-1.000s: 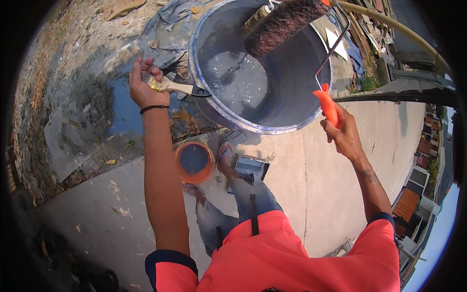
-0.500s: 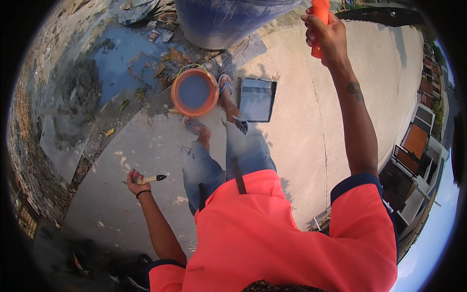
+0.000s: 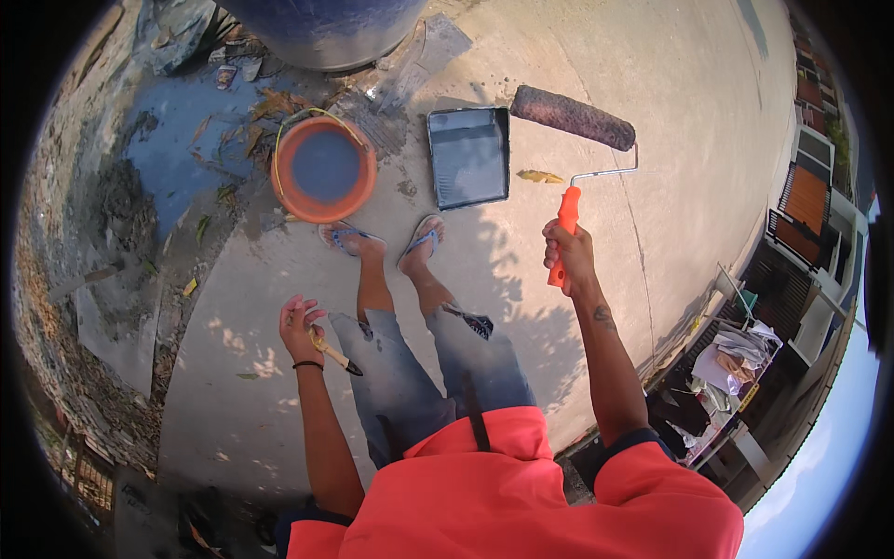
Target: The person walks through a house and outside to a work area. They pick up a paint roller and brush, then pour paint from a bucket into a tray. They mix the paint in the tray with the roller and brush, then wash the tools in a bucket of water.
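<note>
A paint roller [image 3: 573, 121] with a dark, fluffy sleeve on a bent metal frame is held out at the right. My right hand [image 3: 570, 253] wraps around its orange handle. Over on the left, my left hand [image 3: 300, 328] holds a paintbrush [image 3: 337, 354] with a pale wooden handle; its dark tip points toward my jeans. The fingers of that hand are loosely curled. A dark-rimmed paint tray [image 3: 468, 119] with greyish liquid lies on the concrete, left of the roller sleeve. Beside it stands an orange bucket [image 3: 282, 177] of bluish-grey liquid.
A large blue drum [image 3: 326, 37] stands at the far edge. Blue-stained rubble and dry leaves [image 3: 279, 102] cover the ground at far left. A yellow leaf [image 3: 540, 176] lies under the roller frame. Cloths [image 3: 736, 363] are heaped at the right, by the gates.
My right hand has come down and inward, bringing the roller's sleeve and frame into view. The brush in my left hand has tilted downward. My feet now stand nearer me, behind the bucket.
</note>
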A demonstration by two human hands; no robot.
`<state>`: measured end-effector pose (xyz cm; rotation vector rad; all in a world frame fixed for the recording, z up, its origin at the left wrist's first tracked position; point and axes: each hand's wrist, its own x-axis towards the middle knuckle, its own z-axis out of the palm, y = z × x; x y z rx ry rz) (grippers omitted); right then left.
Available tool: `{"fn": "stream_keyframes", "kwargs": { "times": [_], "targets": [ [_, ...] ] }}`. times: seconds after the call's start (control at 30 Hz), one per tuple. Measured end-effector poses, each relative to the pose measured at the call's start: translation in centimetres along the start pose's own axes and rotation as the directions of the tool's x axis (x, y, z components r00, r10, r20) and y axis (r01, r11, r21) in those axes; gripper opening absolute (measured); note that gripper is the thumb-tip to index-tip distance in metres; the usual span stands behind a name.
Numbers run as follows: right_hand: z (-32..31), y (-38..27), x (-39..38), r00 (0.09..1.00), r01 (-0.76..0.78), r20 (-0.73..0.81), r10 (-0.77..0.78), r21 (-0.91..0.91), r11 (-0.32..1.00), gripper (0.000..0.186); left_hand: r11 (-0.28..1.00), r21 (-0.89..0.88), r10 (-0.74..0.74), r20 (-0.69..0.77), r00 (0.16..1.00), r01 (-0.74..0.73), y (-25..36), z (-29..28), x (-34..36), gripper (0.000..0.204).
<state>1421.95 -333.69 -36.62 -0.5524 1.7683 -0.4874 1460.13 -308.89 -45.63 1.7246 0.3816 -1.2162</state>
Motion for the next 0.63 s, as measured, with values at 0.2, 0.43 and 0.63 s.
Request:
{"fn": "stream_keyframes", "kwargs": {
  "times": [0.2, 0.43, 0.63],
  "targets": [
    [2.1, 12.8, 20.0, 0.871, -0.409, 0.283, 0.402, -0.035, 0.912, 0.01, 0.988, -0.077, -0.128, 0.105, 0.986, 0.137, -6.8, 7.3, 1.1, 0.034],
    [5.6, 22.4, 35.6, 0.968, -0.158, 0.127, 0.215, -0.357, 0.921, 0.018, 0.982, -0.069, -0.182, -0.077, 0.98, 0.177, -13.5, 4.7, 11.5, 0.043],
    [10.6, 26.9, 29.5, 0.827, 0.278, 0.063, -0.558, -0.91, 0.309, 0.06, 0.936, 0.35, 0.103, -0.169, 0.98, -0.037, -9.5, 2.5, 27.5, 0.058]
  ]
}}
